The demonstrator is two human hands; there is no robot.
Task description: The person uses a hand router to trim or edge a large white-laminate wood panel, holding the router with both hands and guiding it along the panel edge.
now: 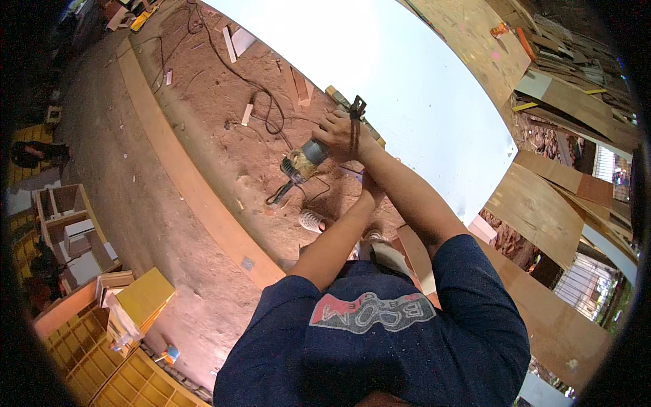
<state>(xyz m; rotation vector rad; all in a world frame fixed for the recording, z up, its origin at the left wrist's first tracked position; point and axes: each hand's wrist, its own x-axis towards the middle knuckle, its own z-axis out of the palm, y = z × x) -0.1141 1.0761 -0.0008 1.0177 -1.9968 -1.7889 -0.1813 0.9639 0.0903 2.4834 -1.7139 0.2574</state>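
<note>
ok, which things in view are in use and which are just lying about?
In use, by the look of it:
- corded power tool, gripped by the right hand
- large white panel, right beside the hands

Apparently just lying about:
- long wooden board on the ground
- pale offcut on the dirt
- plywood sheet at the right

A grey cylindrical power tool lies between 1 long tan wooden board, left, and 1 broad flat white panel, right.
</note>
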